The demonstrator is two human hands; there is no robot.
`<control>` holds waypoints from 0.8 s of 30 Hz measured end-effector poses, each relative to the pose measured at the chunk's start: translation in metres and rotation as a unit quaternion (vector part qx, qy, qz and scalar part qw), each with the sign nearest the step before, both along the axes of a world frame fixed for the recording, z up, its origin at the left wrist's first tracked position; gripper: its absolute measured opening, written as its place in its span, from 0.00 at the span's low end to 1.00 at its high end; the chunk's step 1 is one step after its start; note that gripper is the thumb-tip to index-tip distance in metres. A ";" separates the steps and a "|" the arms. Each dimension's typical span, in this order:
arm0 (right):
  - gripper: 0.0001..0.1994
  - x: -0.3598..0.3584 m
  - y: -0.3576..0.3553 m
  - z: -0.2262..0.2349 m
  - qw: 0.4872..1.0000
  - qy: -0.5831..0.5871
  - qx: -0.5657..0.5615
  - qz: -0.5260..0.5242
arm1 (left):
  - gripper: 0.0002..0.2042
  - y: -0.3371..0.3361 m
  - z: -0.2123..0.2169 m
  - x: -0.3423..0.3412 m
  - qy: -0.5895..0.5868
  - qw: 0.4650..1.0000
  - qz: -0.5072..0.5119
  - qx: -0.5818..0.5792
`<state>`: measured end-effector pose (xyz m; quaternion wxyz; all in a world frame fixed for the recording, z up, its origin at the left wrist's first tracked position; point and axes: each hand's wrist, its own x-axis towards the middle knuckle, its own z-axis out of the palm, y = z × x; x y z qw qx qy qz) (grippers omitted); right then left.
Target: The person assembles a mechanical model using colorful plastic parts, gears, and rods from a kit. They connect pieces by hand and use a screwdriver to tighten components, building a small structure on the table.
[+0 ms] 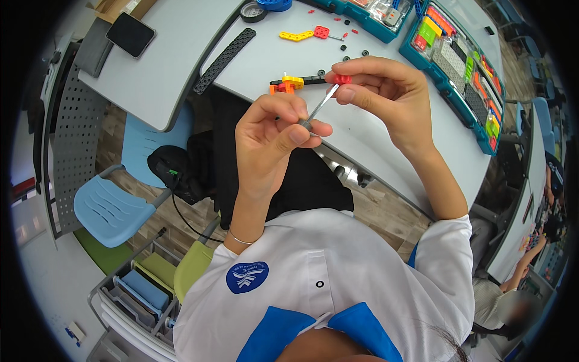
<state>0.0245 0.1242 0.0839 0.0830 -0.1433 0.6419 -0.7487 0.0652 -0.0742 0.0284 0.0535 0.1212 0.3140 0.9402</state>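
Starting left of the pale grey curved table [181, 72]: a light blue plastic chair [114, 205] sits tucked below its near edge, and on the tabletop's far left corner lies a dark flat phone [130, 34], parked well away from the work. Moving right along the table, a long black perforated strip [225, 60] lies at the seam.

Now the hands, raised just in front of the table's near edge. The left hand [271, 142] is closed round the lower end of a thin grey metal rod [318, 107], fingers curled tight, apparently to steady it. The right hand [386, 96] pinches a small red plastic hub [342, 79] onto the rod's upper tip, thumb and forefinger narrow.

Behind them on the table rests an orange, yellow and black part-built assembly [289, 83]. Far right, a teal compartment tray [458, 66] of coloured parts sits within easy reach.
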 end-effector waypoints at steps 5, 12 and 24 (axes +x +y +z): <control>0.14 0.005 -0.004 0.002 1.000 -0.014 0.007 0.001 | 0.09 0.000 -0.001 0.001 0.001 1.000 0.010 -0.017; 0.15 0.012 -0.008 -0.003 0.991 0.096 0.088 -0.040 | 0.12 0.006 0.001 0.006 0.043 0.992 0.062 -0.102; 0.14 0.021 -0.010 0.004 0.985 0.134 0.094 -0.059 | 0.13 0.015 0.002 0.013 0.099 0.976 0.116 -0.153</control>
